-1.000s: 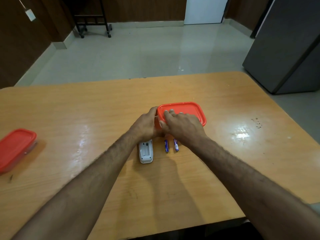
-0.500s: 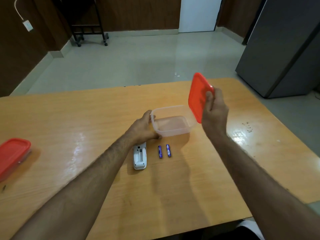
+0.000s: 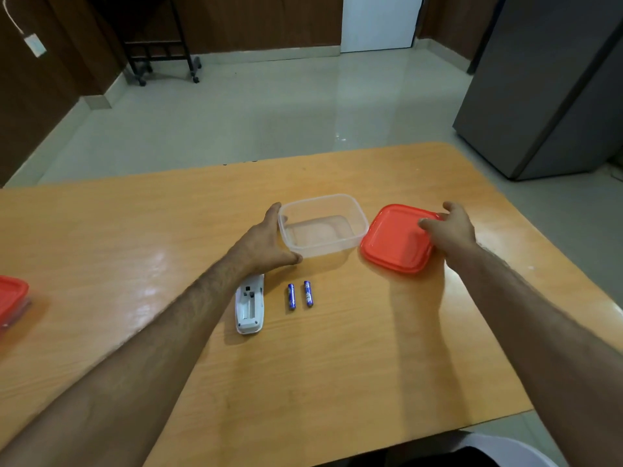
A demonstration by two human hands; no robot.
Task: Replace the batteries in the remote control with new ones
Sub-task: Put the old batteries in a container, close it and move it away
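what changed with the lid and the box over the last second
The right hand pulled the red lid off the clear box and laid it on the table beside it. The left hand stayed on the box; remote and two batteries stayed put.

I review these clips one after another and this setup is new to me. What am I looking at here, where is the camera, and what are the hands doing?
No machine here: a person works bare-handed, filmed by a wide-angle camera on their head looking down. On the wooden table lie a white remote with its battery bay open and empty, and two blue batteries beside it. The left hand holds a clear empty container. The right hand has a grip on the red lid, which lies beside it. Another red-lidded box sits far left.
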